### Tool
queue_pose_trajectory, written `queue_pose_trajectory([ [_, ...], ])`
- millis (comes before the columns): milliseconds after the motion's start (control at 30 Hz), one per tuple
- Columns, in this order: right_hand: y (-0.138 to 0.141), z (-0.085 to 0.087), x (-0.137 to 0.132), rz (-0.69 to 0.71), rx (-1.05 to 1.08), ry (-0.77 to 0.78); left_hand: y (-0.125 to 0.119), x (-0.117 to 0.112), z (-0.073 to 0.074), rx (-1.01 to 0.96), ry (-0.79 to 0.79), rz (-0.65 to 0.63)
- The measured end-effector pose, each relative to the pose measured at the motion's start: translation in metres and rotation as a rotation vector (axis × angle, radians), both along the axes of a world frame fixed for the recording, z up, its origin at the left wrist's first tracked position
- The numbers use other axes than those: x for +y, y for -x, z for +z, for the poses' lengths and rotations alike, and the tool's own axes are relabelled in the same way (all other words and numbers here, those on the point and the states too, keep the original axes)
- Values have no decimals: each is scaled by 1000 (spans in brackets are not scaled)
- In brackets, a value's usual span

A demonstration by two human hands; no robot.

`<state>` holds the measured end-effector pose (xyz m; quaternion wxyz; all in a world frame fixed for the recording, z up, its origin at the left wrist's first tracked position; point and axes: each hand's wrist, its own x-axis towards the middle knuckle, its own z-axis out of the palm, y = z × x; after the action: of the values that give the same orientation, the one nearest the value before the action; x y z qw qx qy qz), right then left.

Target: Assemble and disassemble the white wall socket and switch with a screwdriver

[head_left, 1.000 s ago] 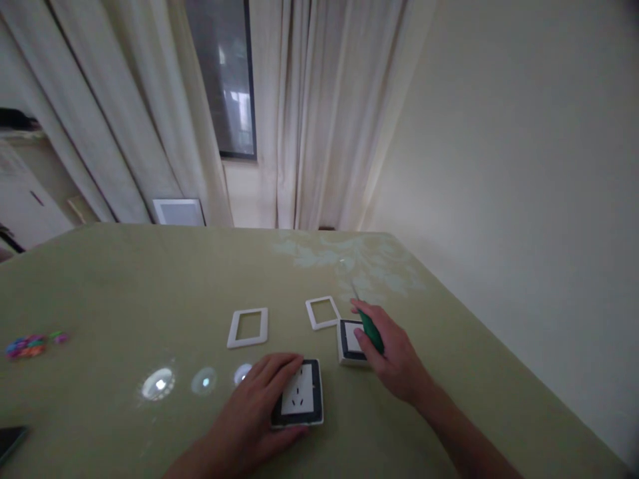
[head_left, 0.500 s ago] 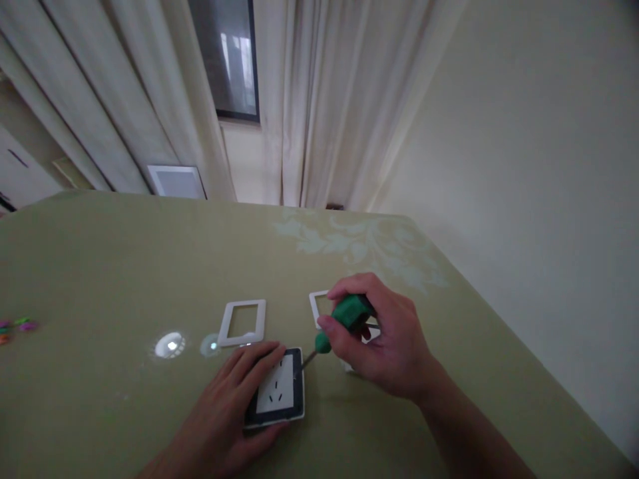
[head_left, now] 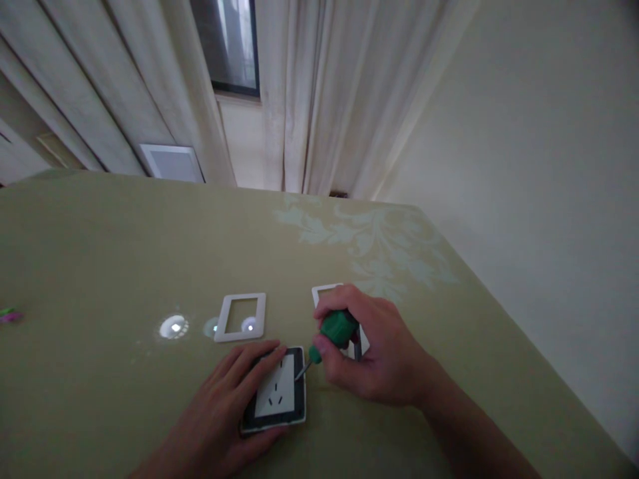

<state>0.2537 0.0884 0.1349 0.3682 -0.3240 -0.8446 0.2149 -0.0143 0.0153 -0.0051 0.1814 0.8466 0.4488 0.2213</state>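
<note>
A wall socket (head_left: 276,392) with a white face and a dark surround lies on the table. Wrapped over its left side, fingers on top and thumb along the near edge, my left hand (head_left: 227,406) holds it. My right hand (head_left: 374,346) grips a screwdriver (head_left: 337,328) by its green handle. The metal shaft slants down to the left, its tip at the right strip of the socket's dark surround. What the tip touches is too small to make out. Partly hidden behind my right hand is another pale and dark piece (head_left: 360,344).
A white rectangular frame (head_left: 222,319) lies beyond my left hand. Another white frame (head_left: 319,291) is partly covered by my right hand. Small coloured pieces (head_left: 10,316) sit at the far left of the greenish table (head_left: 150,253). A wall (head_left: 549,199) borders the right side.
My right hand and the screwdriver handle have moved slightly left and lower, toward the socket. The left hand keeps its hold. The camera view has shifted a little.
</note>
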Motion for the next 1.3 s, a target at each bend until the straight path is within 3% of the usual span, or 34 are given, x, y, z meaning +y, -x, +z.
queue_pose_trajectory([
  [233,-1,3,-7,222,-6,-77,1,1,1,-27,-14,-25],
  [400,0,13,-20,33,-216,-252,0,1,3,-39,12,-18],
  [700,5,24,-20,200,-227,-226,0,-1,3,-129,62,-19],
  [900,4,19,-29,-47,-247,-296,-3,2,2,-143,11,-8],
  [1133,5,31,-26,146,-281,-261,-2,-1,5,-145,55,9],
  [1300,5,24,-28,-22,-249,-251,-2,1,0,-134,43,-9],
])
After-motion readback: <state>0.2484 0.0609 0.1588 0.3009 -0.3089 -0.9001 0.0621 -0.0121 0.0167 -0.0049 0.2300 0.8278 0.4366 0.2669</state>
